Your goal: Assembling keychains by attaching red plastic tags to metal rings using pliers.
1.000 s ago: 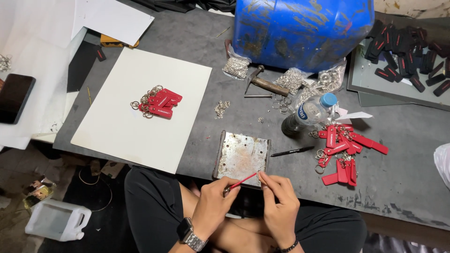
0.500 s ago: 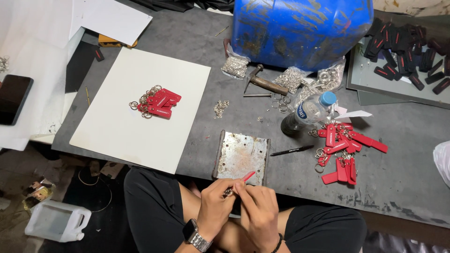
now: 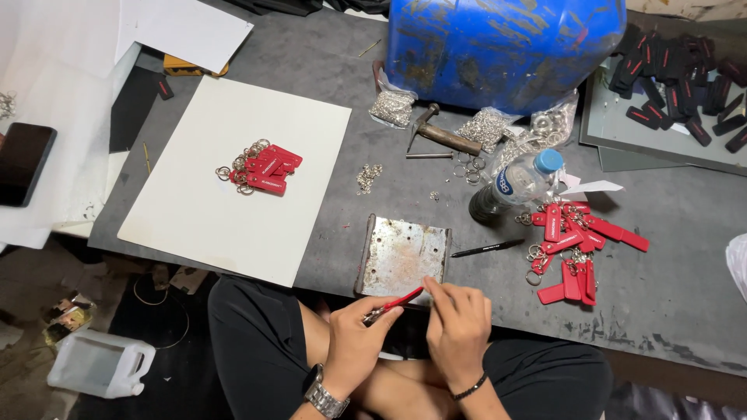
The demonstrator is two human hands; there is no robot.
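A red key tag (image 3: 402, 299) is pinched between thumb and fingers of the left hand (image 3: 358, 338), which is closed around it just above the lap. The right hand (image 3: 457, 327) is curled beside it, fingertips laid on the tag's upper end. Both hands are held at the near edge of a rusty metal plate (image 3: 405, 255). Bare grey tabletop (image 3: 669, 264) is seen beyond, between a white board (image 3: 241, 179) on the left and a pile of red tags (image 3: 576, 241) on the right.
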